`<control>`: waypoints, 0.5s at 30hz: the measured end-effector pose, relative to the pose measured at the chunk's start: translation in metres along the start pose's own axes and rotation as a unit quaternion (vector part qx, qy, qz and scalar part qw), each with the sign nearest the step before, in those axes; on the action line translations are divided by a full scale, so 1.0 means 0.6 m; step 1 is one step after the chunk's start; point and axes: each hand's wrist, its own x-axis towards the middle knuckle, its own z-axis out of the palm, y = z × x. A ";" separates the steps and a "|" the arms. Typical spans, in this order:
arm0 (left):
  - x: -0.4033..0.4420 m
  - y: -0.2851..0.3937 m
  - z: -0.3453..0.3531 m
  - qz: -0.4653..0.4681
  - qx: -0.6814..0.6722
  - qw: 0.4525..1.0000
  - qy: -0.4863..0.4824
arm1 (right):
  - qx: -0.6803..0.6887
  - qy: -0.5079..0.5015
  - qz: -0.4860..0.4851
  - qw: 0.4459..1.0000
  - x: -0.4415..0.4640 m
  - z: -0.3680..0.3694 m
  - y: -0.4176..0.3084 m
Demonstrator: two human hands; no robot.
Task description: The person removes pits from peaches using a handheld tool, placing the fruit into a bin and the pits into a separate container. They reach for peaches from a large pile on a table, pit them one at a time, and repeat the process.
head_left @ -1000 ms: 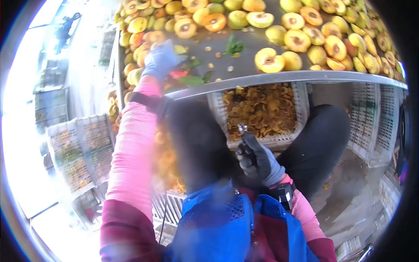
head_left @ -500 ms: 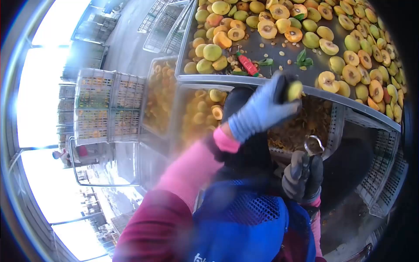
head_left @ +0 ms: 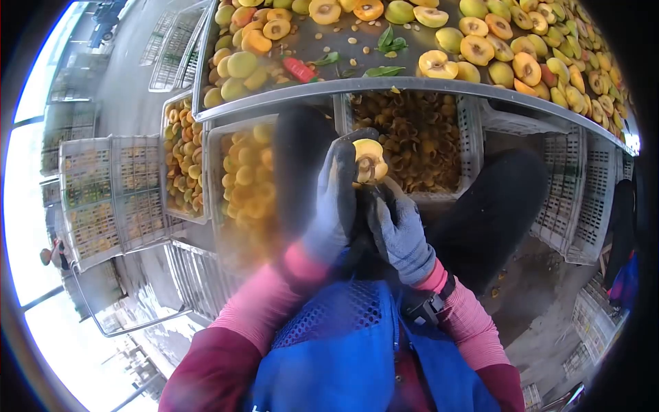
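Note:
My left hand [head_left: 334, 189], in a blue-grey glove with dark fingertips, is closed around a halved yellow peach [head_left: 369, 152]. Its cut face, with a brown pit hollow, is turned up. My right hand [head_left: 400, 230], gloved the same way, is closed just below the fruit. It grips the pitting tool with a metal loop seen a moment ago; the tool is now mostly hidden by the fingers and the peach. Both hands meet in front of my blue apron [head_left: 329, 343], above my lap. Beyond them, a crate [head_left: 469, 147] holds brownish scraps.
A metal-edged worktable [head_left: 274, 99] carries many whole and halved peaches [head_left: 477, 49], leaves [head_left: 391, 41] and a red-handled object [head_left: 300, 69]. Peach-filled crates [head_left: 204, 158] stand left, stacked crates [head_left: 113, 196] farther off. More crates [head_left: 573, 192] stand at right.
My left hand has come down from the table edge with the peach. My right hand has moved up and left to meet it. The view has shifted, with both forearms now showing.

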 end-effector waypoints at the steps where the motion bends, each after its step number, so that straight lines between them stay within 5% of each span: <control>1: -0.004 0.004 0.004 -0.003 0.012 1.000 0.007 | -0.032 0.023 -0.028 0.999 0.000 0.000 -0.002; 3: -0.002 -0.003 0.007 0.038 0.080 0.996 0.023 | -0.056 0.063 -0.046 0.995 -0.002 0.004 -0.003; 7: -0.005 -0.011 0.022 0.075 0.043 0.995 0.048 | 0.217 0.042 0.108 0.969 0.008 -0.002 -0.019; 15: -0.002 -0.023 0.027 0.075 0.030 0.995 0.053 | 0.257 0.017 0.094 0.962 0.012 -0.011 -0.015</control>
